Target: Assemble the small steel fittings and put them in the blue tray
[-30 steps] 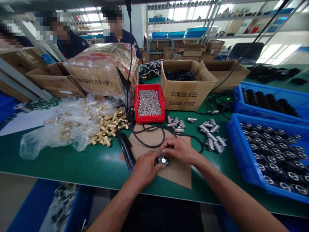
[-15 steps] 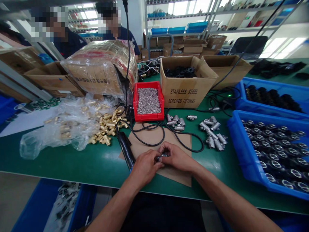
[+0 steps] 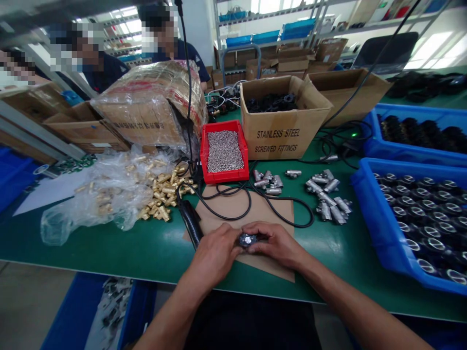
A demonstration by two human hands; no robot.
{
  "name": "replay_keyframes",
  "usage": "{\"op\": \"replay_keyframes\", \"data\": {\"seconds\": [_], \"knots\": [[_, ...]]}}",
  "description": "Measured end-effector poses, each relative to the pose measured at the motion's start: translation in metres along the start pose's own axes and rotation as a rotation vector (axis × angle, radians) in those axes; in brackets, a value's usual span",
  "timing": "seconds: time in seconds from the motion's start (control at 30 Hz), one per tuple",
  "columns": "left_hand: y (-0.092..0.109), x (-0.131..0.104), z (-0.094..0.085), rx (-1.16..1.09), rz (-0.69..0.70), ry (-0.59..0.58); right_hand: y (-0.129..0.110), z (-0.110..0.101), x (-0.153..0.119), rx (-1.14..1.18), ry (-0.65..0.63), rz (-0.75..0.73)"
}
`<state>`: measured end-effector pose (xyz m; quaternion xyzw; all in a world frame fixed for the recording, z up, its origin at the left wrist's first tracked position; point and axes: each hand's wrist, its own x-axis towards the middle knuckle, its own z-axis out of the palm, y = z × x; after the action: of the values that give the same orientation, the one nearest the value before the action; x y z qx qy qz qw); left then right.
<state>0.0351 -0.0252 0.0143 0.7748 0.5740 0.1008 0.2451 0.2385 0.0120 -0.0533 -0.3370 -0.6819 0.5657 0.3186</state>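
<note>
Between my two hands, over a brown cardboard sheet, is a small dark metal fitting with a shiny round face turned up toward me. The fingers of my left hand pinch it from the left. My right hand grips its other side with thumb and fingers. Fingers cover part of the fitting, so its full shape is hidden. Just left of my left hand lies a black corded power tool, apparently an electric screwdriver. Its cable loops across the cardboard behind my hands.
Silver fittings lie in piles behind and right. Small metal parts fill a red bin. Brass fittings spill from a plastic bag at left. A blue crate of black parts stands right; cardboard boxes and co-workers are behind.
The fitting has been turned so its round shiny face now shows. My right hand's fingers have straightened and shifted slightly right. The camera view has moved a little.
</note>
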Motion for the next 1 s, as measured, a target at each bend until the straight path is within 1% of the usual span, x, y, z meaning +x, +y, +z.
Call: {"op": "replay_keyframes", "data": {"seconds": [0.03, 0.07, 0.13, 0.17, 0.23, 0.3, 0.33, 0.4, 0.47, 0.53, 0.6, 0.67, 0.7, 0.8, 0.83, 0.9, 1.0], "knots": [[-0.004, -0.004, -0.007, 0.068, -0.043, 0.043, 0.001, 0.001, 0.0, -0.014, 0.014, 0.0], [-0.009, -0.007, -0.014, 0.133, -0.12, 0.108, 0.001, 0.002, 0.0, -0.027, 0.023, 0.009], [-0.024, -0.012, -0.026, 0.244, -0.346, 0.238, -0.001, 0.003, 0.0, -0.037, 0.034, 0.043], [-0.032, -0.012, -0.029, 0.277, -0.461, 0.261, -0.002, 0.003, 0.0, -0.038, 0.037, 0.057], [-0.048, -0.011, -0.029, 0.292, -0.626, 0.239, -0.004, 0.004, 0.0, -0.041, 0.046, 0.067], [-0.06, -0.007, -0.022, 0.203, -0.685, 0.252, -0.005, 0.004, -0.001, -0.068, 0.058, 0.056], [-0.063, -0.005, -0.018, 0.097, -0.68, 0.3, -0.005, 0.004, -0.001, -0.088, 0.065, 0.049], [-0.066, -0.004, -0.009, -0.234, -0.619, 0.448, -0.004, 0.005, -0.001, -0.115, 0.074, 0.041], [-0.061, -0.004, -0.006, -0.653, -0.498, 0.579, -0.004, 0.005, -0.002, -0.117, 0.077, 0.039], [-0.048, -0.004, -0.009, -1.011, -0.305, 0.667, -0.004, 0.004, -0.002, -0.117, 0.078, 0.036], [-0.028, -0.002, -0.016, -1.214, -0.101, 0.692, -0.005, 0.004, -0.002, -0.13, 0.08, 0.03], [-0.005, 0.004, -0.021, -1.255, 0.05, 0.685, -0.007, 0.003, -0.002, -0.144, 0.079, 0.023], [0.006, 0.007, -0.021, -1.244, 0.108, 0.704, -0.008, 0.003, -0.002, -0.147, 0.079, 0.018], [0.031, 0.018, -0.017, -1.176, 0.251, 0.832, -0.01, 0.002, -0.002, -0.153, 0.079, 0.001], [0.037, 0.02, -0.014, -1.157, 0.281, 0.864, -0.011, 0.002, -0.002, -0.153, 0.079, -0.002], [0.043, 0.024, -0.009, -1.133, 0.318, 0.89, -0.012, 0.001, -0.003, -0.154, 0.08, -0.002], [0.044, 0.027, -0.002, -1.106, 0.345, 0.909, -0.012, 0.001, -0.002, -0.159, 0.079, 0.01]]}}
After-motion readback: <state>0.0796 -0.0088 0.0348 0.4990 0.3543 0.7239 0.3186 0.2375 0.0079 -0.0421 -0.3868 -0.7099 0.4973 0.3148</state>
